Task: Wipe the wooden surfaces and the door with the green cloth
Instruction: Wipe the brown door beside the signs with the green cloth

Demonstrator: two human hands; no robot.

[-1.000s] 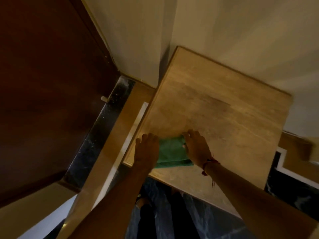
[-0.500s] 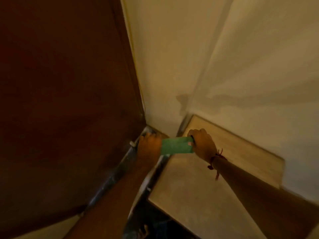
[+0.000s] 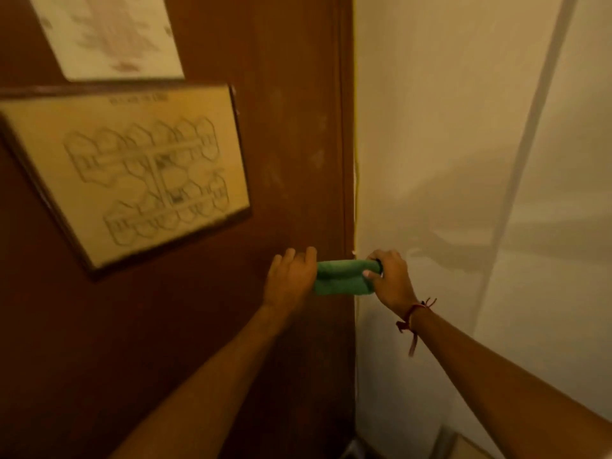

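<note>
Dark brown door [image 3: 281, 144] fills the left, cream wall [image 3: 447, 160] the right. Left hand [image 3: 291, 279] and right hand [image 3: 387, 279] each close a grip on the bunched green cloth [image 3: 344, 276]; better to spread it flat and press it onto the wood, skirting the framed plan [image 3: 132, 170].

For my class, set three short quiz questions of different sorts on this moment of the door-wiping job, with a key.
1. True or false: the green cloth is spread out flat against the door.
2. Which hands hold the cloth? A) left only B) right only C) both
3. Fill in: the framed floor plan hangs on the ____.

Key
1. False: it is bunched into a roll between the left hand and the right hand, near the door's edge by the cream wall.
2. C
3. door
</note>
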